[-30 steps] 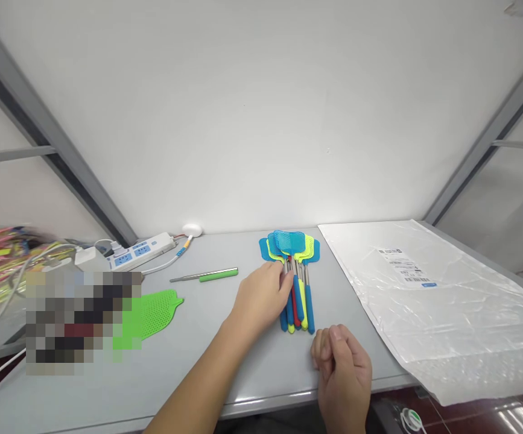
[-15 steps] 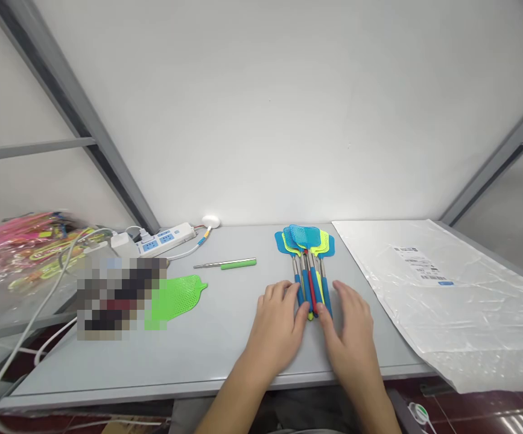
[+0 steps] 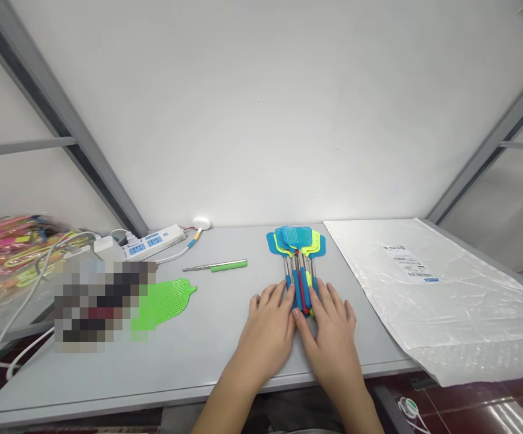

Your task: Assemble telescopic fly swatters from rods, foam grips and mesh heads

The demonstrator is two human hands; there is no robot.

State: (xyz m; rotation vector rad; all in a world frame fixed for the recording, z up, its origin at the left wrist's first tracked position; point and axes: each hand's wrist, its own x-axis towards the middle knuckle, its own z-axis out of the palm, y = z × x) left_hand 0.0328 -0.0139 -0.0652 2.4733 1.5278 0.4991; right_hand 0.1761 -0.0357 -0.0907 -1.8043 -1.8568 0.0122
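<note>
A bundle of telescopic fly swatters (image 3: 297, 236), with blue and yellow-green mesh heads, lies on the grey table with its handles towards me. My left hand (image 3: 268, 322) presses on the left side of the handles, its fingers together and partly curled. From the right, my right hand (image 3: 331, 325) closes against the same handles, thumb at their lower ends. Between the two hands, blue, red and yellow grips show, while the outer handles are partly hidden under my fingers. To the left lie a loose green swatter head (image 3: 171, 299) and a metal rod with a green grip (image 3: 228, 266).
A white bubble-lined mailer bag (image 3: 379, 289) with a label covers the table's right side and hangs over its front edge. At the back left is a power strip (image 3: 152, 242) with cables. Bagged colourful items (image 3: 12, 253) lie beyond the left edge, near a pixelated patch.
My hands have come closer together, squeezing the handles from both sides. The right hand has moved in onto the bundle. The whole view has shifted slightly.
</note>
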